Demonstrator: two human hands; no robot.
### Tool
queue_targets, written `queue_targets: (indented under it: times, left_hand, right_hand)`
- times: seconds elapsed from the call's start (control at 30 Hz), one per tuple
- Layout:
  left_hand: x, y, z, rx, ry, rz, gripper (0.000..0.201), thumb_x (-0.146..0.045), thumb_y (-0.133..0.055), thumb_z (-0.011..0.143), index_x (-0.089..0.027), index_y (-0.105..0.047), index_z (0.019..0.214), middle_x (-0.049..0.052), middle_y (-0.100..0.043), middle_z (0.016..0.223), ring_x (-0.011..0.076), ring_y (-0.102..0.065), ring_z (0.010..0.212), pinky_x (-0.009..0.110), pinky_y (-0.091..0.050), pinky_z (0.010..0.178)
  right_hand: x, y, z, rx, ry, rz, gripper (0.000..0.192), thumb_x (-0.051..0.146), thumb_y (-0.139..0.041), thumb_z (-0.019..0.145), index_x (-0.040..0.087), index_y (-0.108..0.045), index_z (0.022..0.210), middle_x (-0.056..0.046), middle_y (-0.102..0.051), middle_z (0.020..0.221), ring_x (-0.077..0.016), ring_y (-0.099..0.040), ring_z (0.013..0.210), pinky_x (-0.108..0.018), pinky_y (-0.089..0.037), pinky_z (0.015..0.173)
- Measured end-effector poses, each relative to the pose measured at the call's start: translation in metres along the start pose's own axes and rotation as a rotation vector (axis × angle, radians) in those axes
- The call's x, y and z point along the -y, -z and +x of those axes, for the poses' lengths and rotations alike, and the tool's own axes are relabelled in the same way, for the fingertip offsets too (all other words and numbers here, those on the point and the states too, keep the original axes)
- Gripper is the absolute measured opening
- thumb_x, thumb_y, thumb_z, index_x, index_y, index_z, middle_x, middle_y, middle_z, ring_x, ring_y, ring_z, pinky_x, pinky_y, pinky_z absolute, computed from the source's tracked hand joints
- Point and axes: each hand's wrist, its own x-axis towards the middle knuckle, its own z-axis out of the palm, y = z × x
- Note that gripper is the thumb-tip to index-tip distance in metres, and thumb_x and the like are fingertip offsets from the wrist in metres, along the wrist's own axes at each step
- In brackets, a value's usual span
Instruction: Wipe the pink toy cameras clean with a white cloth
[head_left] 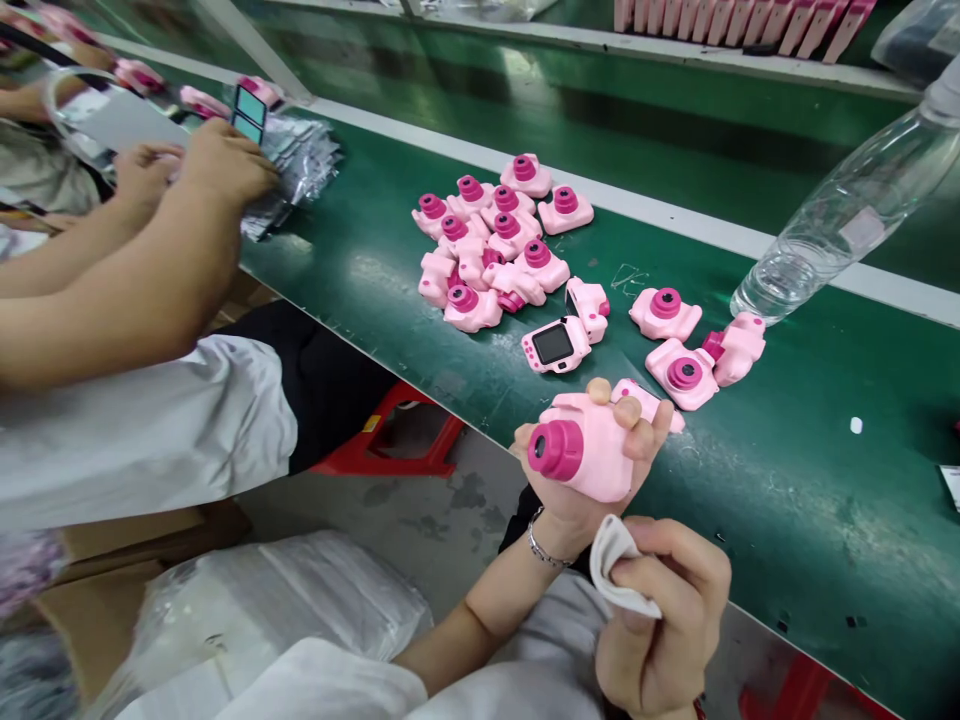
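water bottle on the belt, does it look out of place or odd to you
Yes. The clear water bottle lies on its side across the belt's white edge strip, its base close to a pink toy camera. It is the only non-toy item among the cameras. I see no spilled water; the cap end runs out of frame.

Factory assembly line: green conveyor belt (787, 480), batch of pink toy cameras (495, 245), co-worker's hands (217, 165) alongside.
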Motion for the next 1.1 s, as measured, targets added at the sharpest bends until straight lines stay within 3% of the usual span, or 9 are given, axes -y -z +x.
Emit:
queue_targets:
  times: [0.1, 0.17, 0.33, 0.47, 0.63, 0.8, 0.93, 1.03, 1.1]
  left_hand:
    - [-0.004, -0.009, 0.0, -0.009, 0.166, -0.012, 0.023, -0.046, -0.068, 0.078, -0.025, -0.059, 0.084, -0.006, -0.058, 0.072, 0.0065, -0.051, 0.053, 0.035, -0.041, 0.12]
    - [-0.007, -0.012, -0.001, -0.024, 0.266, -0.075, 0.017, -0.041, -0.061, 0.085, -0.024, -0.061, 0.086, -0.005, -0.06, 0.075, 0.006, -0.053, 0.054, 0.038, -0.041, 0.12]
    - [-0.013, -0.015, -0.004, -0.06, 0.332, -0.264, 0.024, -0.035, -0.044, 0.094, -0.022, -0.063, 0.088, -0.002, -0.067, 0.08, 0.0071, -0.062, 0.06, 0.035, -0.051, 0.108]
    - [-0.016, -0.024, -0.007, -0.148, 0.351, -0.315, 0.031, -0.043, -0.043, 0.094, -0.021, -0.064, 0.093, 0.001, -0.072, 0.087, 0.0111, -0.071, 0.073, 0.035, -0.053, 0.105]
    - [-0.018, -0.032, -0.011, -0.134, 0.348, -0.217, 0.051, -0.058, -0.037, 0.095, -0.016, -0.066, 0.099, 0.01, -0.076, 0.104, 0.0184, -0.075, 0.1, 0.034, -0.054, 0.101]
    - [-0.02, -0.034, -0.018, -0.117, 0.311, -0.145, 0.06, -0.063, -0.03, 0.097, -0.016, -0.068, 0.101, 0.01, -0.075, 0.111, 0.0188, -0.073, 0.11, 0.034, -0.051, 0.107]
    - [-0.018, -0.035, -0.02, -0.138, 0.277, -0.083, 0.058, -0.064, -0.033, 0.096, -0.019, -0.069, 0.103, 0.009, -0.074, 0.115, 0.0223, -0.065, 0.127, 0.039, -0.046, 0.116]
    - [-0.017, -0.036, -0.02, -0.146, 0.268, -0.05, 0.056, -0.065, -0.036, 0.095, -0.02, -0.069, 0.102, 0.009, -0.074, 0.117, 0.0236, -0.059, 0.136, 0.04, -0.047, 0.117]
    - [-0.016, -0.036, -0.019, -0.137, 0.257, -0.024, 0.054, -0.065, -0.038, 0.094, -0.02, -0.069, 0.102, 0.009, -0.073, 0.117, 0.0241, -0.058, 0.138, 0.04, -0.048, 0.116]
  right_hand:
    - [0.001, -0.006, -0.003, -0.193, -0.035, 0.081, 0.027, 0.02, -0.044, 0.105, 0.017, -0.062, 0.085, -0.006, -0.058, 0.091, -0.0134, -0.059, 0.079, -0.027, -0.052, 0.063]
    - [0.002, -0.007, -0.004, -0.243, -0.082, 0.141, 0.028, 0.021, -0.046, 0.105, 0.017, -0.06, 0.081, -0.004, -0.058, 0.088, -0.0121, -0.058, 0.074, -0.026, -0.05, 0.059]
    - [0.005, -0.001, -0.005, -0.174, -0.272, 0.401, 0.028, 0.022, -0.041, 0.105, 0.019, -0.054, 0.08, 0.002, -0.052, 0.07, -0.0113, -0.05, 0.058, -0.027, -0.044, 0.05]
    - [0.005, 0.001, -0.006, -0.181, -0.426, 0.515, 0.023, 0.023, -0.045, 0.102, 0.02, -0.058, 0.083, 0.003, -0.054, 0.067, -0.0123, -0.053, 0.059, -0.026, -0.04, 0.05]
    - [0.004, 0.009, 0.002, -0.095, -0.808, 0.85, 0.027, 0.031, -0.042, 0.104, 0.023, -0.055, 0.081, 0.003, -0.06, 0.064, -0.0119, -0.053, 0.051, -0.022, -0.04, 0.047]
    - [0.0, 0.015, 0.019, -0.08, -1.165, 1.187, 0.031, 0.037, -0.05, 0.101, 0.022, -0.049, 0.074, 0.003, -0.067, 0.071, -0.0045, -0.03, 0.036, -0.017, -0.038, 0.04]
    - [-0.009, 0.011, 0.027, -0.011, -1.17, 1.421, 0.022, 0.032, -0.053, 0.098, 0.024, -0.051, 0.077, 0.007, -0.062, 0.065, -0.0042, -0.006, 0.035, -0.016, -0.023, 0.029]
    - [-0.012, 0.009, 0.026, 0.017, -1.083, 1.451, 0.016, 0.029, -0.053, 0.096, 0.024, -0.051, 0.081, 0.008, -0.058, 0.064, -0.0042, -0.004, 0.034, -0.016, -0.018, 0.026]
    - [-0.011, 0.01, 0.024, 0.021, -1.058, 1.379, 0.018, 0.03, -0.051, 0.097, 0.024, -0.05, 0.08, 0.008, -0.059, 0.063, -0.0041, -0.008, 0.032, -0.015, -0.022, 0.026]
